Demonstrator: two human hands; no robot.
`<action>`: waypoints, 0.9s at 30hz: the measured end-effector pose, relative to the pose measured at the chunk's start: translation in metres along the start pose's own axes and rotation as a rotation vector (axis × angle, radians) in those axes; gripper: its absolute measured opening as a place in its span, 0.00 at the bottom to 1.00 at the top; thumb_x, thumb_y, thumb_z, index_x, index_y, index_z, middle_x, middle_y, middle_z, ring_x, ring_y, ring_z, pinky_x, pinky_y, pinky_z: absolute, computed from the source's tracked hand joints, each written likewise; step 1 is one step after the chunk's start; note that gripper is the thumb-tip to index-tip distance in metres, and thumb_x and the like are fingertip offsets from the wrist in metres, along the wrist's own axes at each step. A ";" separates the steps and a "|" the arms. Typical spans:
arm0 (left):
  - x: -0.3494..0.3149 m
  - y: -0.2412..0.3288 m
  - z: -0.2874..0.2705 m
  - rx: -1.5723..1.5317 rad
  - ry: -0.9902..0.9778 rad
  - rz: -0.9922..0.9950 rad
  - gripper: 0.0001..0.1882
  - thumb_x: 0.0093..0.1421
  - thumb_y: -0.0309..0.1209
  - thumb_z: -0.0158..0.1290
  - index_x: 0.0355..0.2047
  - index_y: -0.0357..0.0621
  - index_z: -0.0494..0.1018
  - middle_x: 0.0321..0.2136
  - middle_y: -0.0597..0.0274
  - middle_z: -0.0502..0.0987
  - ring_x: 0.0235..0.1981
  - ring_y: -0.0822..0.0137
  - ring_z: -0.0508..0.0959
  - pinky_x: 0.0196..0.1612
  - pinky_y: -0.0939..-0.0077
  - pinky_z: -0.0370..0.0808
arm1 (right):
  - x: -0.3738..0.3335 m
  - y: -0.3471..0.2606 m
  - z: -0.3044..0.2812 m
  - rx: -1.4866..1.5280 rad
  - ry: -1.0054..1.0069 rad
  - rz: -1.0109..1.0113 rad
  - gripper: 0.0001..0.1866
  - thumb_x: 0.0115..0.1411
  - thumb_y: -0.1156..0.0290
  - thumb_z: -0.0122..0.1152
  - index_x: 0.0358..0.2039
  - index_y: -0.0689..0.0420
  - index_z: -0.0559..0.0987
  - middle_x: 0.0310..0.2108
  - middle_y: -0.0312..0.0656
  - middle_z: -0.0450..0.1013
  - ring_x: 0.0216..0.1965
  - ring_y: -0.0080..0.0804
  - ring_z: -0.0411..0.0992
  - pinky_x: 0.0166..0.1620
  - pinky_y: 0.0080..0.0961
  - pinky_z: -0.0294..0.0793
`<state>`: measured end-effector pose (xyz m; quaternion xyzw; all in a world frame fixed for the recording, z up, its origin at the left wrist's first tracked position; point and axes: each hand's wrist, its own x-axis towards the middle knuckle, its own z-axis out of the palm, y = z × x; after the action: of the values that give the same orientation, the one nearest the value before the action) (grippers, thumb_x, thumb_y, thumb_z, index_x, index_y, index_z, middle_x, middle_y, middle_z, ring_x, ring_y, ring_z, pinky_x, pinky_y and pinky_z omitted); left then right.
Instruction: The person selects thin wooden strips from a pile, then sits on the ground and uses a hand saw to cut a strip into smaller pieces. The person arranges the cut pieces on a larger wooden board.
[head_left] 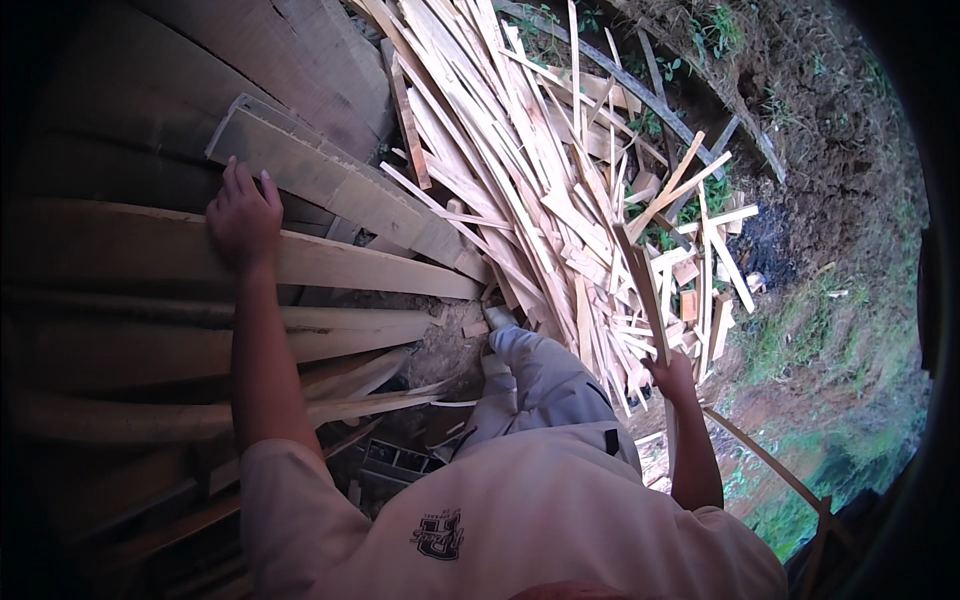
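My left hand (245,212) lies over the upper edge of a long wooden board at the left, fingers stretched out and slightly apart. Its fingertips come close to the end of a thick, weathered plank (330,185); whether they touch it I cannot tell. On the right, my right hand (672,378) is closed around a long, narrow wooden strip (645,290). The strip points away from me over the scrap wood, and its near end runs down beside my forearm.
Long boards (370,335) lean in rows along the left. Ahead spreads a big heap of thin wood offcuts (540,190), with short blocks at its right side. An earthy, grassy bank (830,230) rises beyond. My shoe (500,318) stands by the heap's edge.
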<state>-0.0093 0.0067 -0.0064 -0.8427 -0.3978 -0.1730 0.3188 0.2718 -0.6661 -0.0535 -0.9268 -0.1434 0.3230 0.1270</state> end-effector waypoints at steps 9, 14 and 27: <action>0.000 0.000 -0.001 0.024 -0.011 0.000 0.14 0.66 0.43 0.52 0.44 0.48 0.74 0.51 0.66 0.79 0.35 0.67 0.83 0.39 0.69 0.76 | -0.084 0.086 0.037 0.150 0.008 0.145 0.15 0.59 0.66 0.71 0.23 0.62 0.77 0.13 0.39 0.72 0.14 0.27 0.72 0.21 0.29 0.69; 0.001 -0.001 -0.005 0.052 0.008 0.010 0.14 0.66 0.42 0.52 0.44 0.48 0.73 0.49 0.66 0.79 0.34 0.67 0.83 0.38 0.69 0.76 | -0.095 0.093 0.058 0.201 -0.003 0.228 0.15 0.59 0.67 0.70 0.22 0.62 0.77 0.13 0.38 0.71 0.15 0.26 0.72 0.20 0.30 0.68; -0.002 0.003 0.005 0.026 0.008 0.017 0.15 0.65 0.43 0.52 0.46 0.48 0.74 0.50 0.67 0.79 0.42 0.65 0.83 0.42 0.65 0.78 | -0.075 0.098 0.131 0.209 0.098 0.114 0.16 0.60 0.66 0.68 0.22 0.62 0.75 0.14 0.39 0.70 0.16 0.27 0.71 0.22 0.31 0.69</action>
<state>-0.0081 0.0079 -0.0125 -0.8412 -0.3916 -0.1683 0.3327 0.1507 -0.7646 -0.1427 -0.9298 -0.0495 0.2973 0.2112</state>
